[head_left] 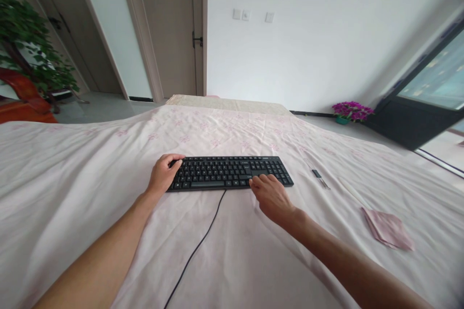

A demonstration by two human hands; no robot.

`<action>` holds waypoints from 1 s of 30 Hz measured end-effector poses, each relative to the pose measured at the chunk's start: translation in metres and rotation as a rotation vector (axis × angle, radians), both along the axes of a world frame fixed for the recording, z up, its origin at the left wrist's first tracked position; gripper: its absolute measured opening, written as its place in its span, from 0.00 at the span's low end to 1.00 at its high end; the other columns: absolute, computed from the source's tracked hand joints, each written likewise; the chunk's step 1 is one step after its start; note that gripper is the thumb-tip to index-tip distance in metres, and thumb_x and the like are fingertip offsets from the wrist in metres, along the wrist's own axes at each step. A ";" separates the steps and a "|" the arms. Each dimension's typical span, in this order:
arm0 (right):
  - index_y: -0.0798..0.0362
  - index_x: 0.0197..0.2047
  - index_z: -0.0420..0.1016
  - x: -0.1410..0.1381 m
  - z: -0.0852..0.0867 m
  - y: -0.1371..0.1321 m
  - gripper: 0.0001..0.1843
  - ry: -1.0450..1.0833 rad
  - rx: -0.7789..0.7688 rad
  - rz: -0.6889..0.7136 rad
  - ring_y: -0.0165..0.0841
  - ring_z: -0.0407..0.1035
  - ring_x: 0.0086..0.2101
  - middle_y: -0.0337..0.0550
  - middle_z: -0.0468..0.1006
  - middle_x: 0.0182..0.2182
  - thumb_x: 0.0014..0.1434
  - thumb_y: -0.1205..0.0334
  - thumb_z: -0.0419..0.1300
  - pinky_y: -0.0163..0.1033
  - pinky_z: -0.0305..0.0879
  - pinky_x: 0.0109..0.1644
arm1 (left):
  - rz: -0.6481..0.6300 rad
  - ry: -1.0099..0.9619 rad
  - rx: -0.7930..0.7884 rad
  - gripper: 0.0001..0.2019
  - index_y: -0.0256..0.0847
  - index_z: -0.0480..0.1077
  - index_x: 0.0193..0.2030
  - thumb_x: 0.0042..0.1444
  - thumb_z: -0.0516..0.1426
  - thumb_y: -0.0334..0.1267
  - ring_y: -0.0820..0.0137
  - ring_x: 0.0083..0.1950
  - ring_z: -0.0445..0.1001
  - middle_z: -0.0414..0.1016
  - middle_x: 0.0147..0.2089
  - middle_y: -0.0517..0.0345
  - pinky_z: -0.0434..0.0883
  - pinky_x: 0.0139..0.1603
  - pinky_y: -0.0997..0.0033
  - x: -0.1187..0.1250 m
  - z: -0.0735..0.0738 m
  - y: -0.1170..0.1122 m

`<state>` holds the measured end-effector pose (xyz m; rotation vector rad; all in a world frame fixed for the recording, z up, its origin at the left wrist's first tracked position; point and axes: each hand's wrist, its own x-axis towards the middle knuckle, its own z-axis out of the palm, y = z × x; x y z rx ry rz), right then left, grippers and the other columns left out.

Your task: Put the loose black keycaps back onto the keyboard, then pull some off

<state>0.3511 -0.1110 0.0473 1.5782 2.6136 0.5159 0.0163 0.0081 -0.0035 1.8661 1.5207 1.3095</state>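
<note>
A black full-size keyboard (213, 171) lies flat on the pale pink bed sheet, its space bar side towards me. My left hand (163, 171) is closed around the keyboard's left end, thumb and forefinger at the upper left corner. Near the lower right, my right hand (270, 195) rests with curled fingers against the keys left of the number pad. Whatever its fingertips may hold is hidden under the hand. From the keyboard's near edge a black cable (203, 239) runs down towards me.
Right of the keyboard lies a small tool with a dark handle and thin metal prongs (321, 178). Farther right is a folded pink cloth (387, 228). Beyond the sheet (217, 130) stand a pot of magenta flowers (351, 112) and a leafy plant (32, 48).
</note>
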 end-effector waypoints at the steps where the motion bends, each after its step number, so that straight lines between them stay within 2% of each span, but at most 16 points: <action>1: 0.53 0.42 0.76 0.004 0.002 0.001 0.16 0.061 -0.010 -0.020 0.35 0.61 0.34 0.44 0.72 0.33 0.57 0.77 0.52 0.42 0.50 0.37 | 0.004 -0.018 -0.013 0.15 0.43 0.76 0.44 0.55 0.54 0.43 0.62 0.51 0.72 0.76 0.48 0.53 0.67 0.55 0.62 0.000 -0.001 0.000; 5: 0.47 0.50 0.75 0.020 0.008 0.001 0.21 0.308 0.023 -0.124 0.32 0.63 0.34 0.41 0.72 0.33 0.61 0.75 0.50 0.38 0.52 0.38 | 0.019 -0.115 -0.070 0.17 0.41 0.75 0.47 0.54 0.55 0.44 0.62 0.50 0.73 0.75 0.50 0.52 0.68 0.55 0.62 -0.002 -0.004 0.001; 9: 0.46 0.53 0.74 0.020 0.005 -0.003 0.23 0.363 0.100 -0.122 0.33 0.62 0.37 0.43 0.73 0.38 0.61 0.75 0.49 0.38 0.53 0.40 | 0.043 -0.204 -0.091 0.18 0.40 0.73 0.49 0.53 0.55 0.44 0.61 0.52 0.73 0.75 0.51 0.50 0.67 0.57 0.59 -0.002 -0.004 0.001; 13: 0.44 0.51 0.75 0.009 -0.003 -0.006 0.24 0.295 0.128 -0.072 0.35 0.61 0.38 0.44 0.72 0.40 0.58 0.77 0.52 0.40 0.52 0.39 | 0.054 -0.269 -0.113 0.19 0.41 0.73 0.50 0.53 0.56 0.44 0.60 0.54 0.72 0.74 0.53 0.49 0.66 0.58 0.58 0.000 -0.002 -0.001; 18: 0.48 0.44 0.76 -0.002 -0.005 -0.006 0.21 0.226 0.097 -0.054 0.36 0.60 0.39 0.45 0.72 0.37 0.53 0.79 0.54 0.41 0.50 0.38 | 0.065 -0.297 -0.084 0.19 0.40 0.72 0.51 0.54 0.56 0.44 0.60 0.55 0.71 0.73 0.54 0.48 0.65 0.60 0.58 -0.001 -0.005 -0.001; 20: 0.48 0.42 0.77 0.000 -0.004 -0.004 0.20 0.264 0.077 -0.052 0.36 0.60 0.39 0.45 0.72 0.37 0.53 0.79 0.53 0.40 0.51 0.39 | 0.076 -0.331 -0.080 0.19 0.40 0.71 0.52 0.55 0.56 0.44 0.61 0.56 0.71 0.73 0.55 0.48 0.64 0.60 0.58 -0.002 -0.008 0.001; 23: 0.46 0.44 0.78 0.014 -0.005 0.001 0.24 0.448 0.083 -0.072 0.34 0.62 0.39 0.43 0.74 0.39 0.56 0.79 0.49 0.39 0.55 0.41 | 0.074 -0.378 -0.109 0.20 0.40 0.70 0.52 0.55 0.56 0.46 0.61 0.57 0.70 0.72 0.56 0.47 0.63 0.62 0.58 -0.004 -0.011 0.000; 26: 0.48 0.50 0.76 0.042 -0.011 0.013 0.24 0.671 0.220 -0.190 0.35 0.64 0.41 0.44 0.75 0.43 0.59 0.75 0.46 0.41 0.60 0.45 | 0.075 -0.410 -0.178 0.23 0.40 0.67 0.55 0.56 0.55 0.48 0.60 0.59 0.69 0.72 0.56 0.46 0.61 0.63 0.58 -0.004 -0.012 -0.003; 28: 0.49 0.55 0.73 0.063 -0.016 0.023 0.22 0.703 0.304 -0.334 0.39 0.64 0.46 0.46 0.74 0.49 0.61 0.67 0.47 0.45 0.61 0.49 | 0.092 -0.427 -0.231 0.25 0.42 0.65 0.58 0.56 0.56 0.50 0.60 0.60 0.69 0.71 0.57 0.45 0.60 0.63 0.57 -0.005 -0.011 -0.005; 30: 0.54 0.58 0.70 0.081 -0.024 0.032 0.23 0.707 0.305 -0.510 0.44 0.64 0.50 0.53 0.72 0.53 0.62 0.60 0.48 0.50 0.60 0.53 | 0.099 -0.457 -0.276 0.28 0.44 0.63 0.61 0.55 0.56 0.51 0.59 0.61 0.67 0.69 0.59 0.45 0.58 0.65 0.56 -0.005 -0.010 -0.006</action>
